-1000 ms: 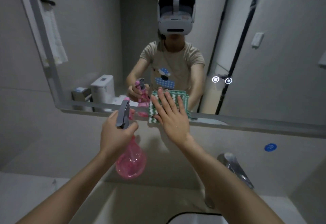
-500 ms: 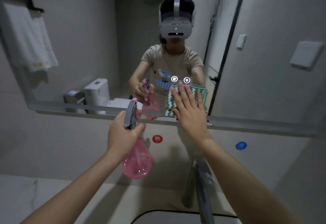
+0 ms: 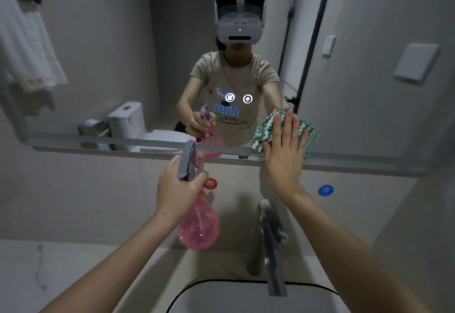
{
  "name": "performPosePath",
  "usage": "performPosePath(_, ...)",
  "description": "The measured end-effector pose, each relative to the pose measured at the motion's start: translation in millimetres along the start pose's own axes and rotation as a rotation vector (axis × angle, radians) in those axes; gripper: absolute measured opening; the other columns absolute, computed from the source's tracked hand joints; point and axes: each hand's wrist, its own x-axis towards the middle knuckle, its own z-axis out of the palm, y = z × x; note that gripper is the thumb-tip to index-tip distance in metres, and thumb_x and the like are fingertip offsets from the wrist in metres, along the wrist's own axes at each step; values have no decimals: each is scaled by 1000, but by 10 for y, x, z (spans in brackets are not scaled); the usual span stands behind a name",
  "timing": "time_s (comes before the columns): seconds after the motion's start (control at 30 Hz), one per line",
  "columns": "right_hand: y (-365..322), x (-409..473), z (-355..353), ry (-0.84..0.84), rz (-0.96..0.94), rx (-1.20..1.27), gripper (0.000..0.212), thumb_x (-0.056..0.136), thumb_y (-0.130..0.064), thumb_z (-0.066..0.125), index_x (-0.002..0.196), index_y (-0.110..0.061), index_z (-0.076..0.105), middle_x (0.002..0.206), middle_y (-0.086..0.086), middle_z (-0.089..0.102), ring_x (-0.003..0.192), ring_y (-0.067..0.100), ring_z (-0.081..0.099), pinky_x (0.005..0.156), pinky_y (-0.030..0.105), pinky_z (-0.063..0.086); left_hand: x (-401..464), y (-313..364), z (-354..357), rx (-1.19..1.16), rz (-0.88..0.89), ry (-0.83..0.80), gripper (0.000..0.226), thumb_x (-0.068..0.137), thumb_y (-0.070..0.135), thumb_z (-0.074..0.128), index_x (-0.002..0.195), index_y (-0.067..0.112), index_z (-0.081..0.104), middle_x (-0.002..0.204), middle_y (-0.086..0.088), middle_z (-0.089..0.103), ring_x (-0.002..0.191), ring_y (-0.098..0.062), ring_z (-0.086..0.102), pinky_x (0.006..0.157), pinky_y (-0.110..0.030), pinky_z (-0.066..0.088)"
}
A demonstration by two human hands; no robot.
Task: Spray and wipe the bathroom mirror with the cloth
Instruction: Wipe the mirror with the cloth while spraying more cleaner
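Cloth (image 3: 264, 131) pressed flat on the mirror (image 3: 98, 54).
Right hand (image 3: 285, 155), fingers straight, pins it low on the glass; left hand (image 3: 176, 193) beside it grips the pink spray bottle (image 3: 199, 226).

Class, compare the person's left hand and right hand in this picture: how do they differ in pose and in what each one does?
The left hand curls round the neck of the pink spray bottle; the right hand lies flat with straight fingers. The left hand hangs short of the mirror, while the right hand presses the green-and-white cloth against the glass near its lower edge. Both are bare and raised in front of the mirror.
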Motion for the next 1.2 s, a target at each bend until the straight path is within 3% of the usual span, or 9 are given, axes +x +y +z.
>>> performPosePath(0.13, -362, -144, 170, -31, -66, 24, 75, 95, -39, 34, 149, -20, -14, 154, 2, -27, 143, 21, -16, 116, 46, -6, 44, -216, -249, -52, -121, 64, 9, 59, 20, 61, 59, 26, 55, 51, 2, 49, 54, -24, 52, 56, -50, 50)
performPosePath(0.3, -1012, -263, 381, -74, -181, 61, 75, 95, -39, 36, 149, -21, -13, 155, 2, -25, 144, 22, -15, 116, 47, -6, 89, -453, -652, -132, -209, 80, 18, 62, 15, 60, 78, 23, 65, 57, -3, 59, 49, -17, 56, 55, -46, 55)
performPosePath(0.4, -1466, -240, 470, -93, -274, 80, 71, 96, -38, 34, 150, -21, -10, 156, 3, -22, 145, 23, -11, 116, 47, -7, 156, -580, -919, -156, -253, 112, 17, 62, 13, 60, 75, 23, 64, 57, -1, 59, 50, -18, 57, 55, -41, 55)
performPosePath(0.5, -1965, -195, 551, -93, -390, 116, 70, 97, -31, 45, 151, -19, 2, 157, 4, -11, 146, 22, -5, 117, 47, -5, 216, -694, -1188, -155, -281, 159, 15, 70, 5, 64, 68, 20, 60, 47, 6, 54, 47, -15, 53, 54, -38, 52)
performPosePath(0.67, -2660, -142, 629, -73, -440, 158, 65, 92, -21, 59, 148, -15, 26, 156, 5, 14, 145, 21, 7, 117, 48, 3, 273, -854, -1686, -126, -280, 186, 9, 66, 10, 63, 69, 18, 59, 46, 5, 55, 47, -18, 54, 52, -37, 51)
performPosePath(0.83, -3087, -98, 710, -121, -459, 117, 71, 92, -23, 57, 150, -17, 16, 158, 1, 5, 145, 20, -8, 117, 46, -5, 342, -1060, -2094, -99, -254, 192, 9, 64, 14, 60, 68, 20, 56, 44, 8, 50, 47, -20, 51, 51, -39, 49)
performPosePath(1.0, -3078, -81, 684, -80, -493, 15, 62, 94, -28, 43, 150, -18, 18, 158, 5, 10, 145, 21, -8, 117, 46, -2, 436, -1129, -2189, -9, -147, 161, 17, 67, 10, 60, 66, 23, 50, 42, 11, 46, 37, -4, 40, 40, -24, 38)
performPosePath(1.1, -2926, -29, 602, -56, -590, -45, 65, 92, -25, 49, 150, -18, 20, 157, 4, 18, 146, 21, 2, 117, 44, 4, 455, -1119, -2063, 51, -75, 185, 33, 73, -3, 65, 63, 23, 47, 46, 6, 44, 42, -15, 44, 42, -36, 44)
performPosePath(1.2, -2632, 53, 495, -42, -656, -77, 69, 90, -21, 56, 149, -17, 21, 156, 2, 22, 144, 19, 13, 117, 43, 6, 418, -1092, -1822, 55, -25, 176, 19, 72, 1, 69, 67, 7, 52, 54, -18, 51, 50, -41, 54, 46, -53, 49)
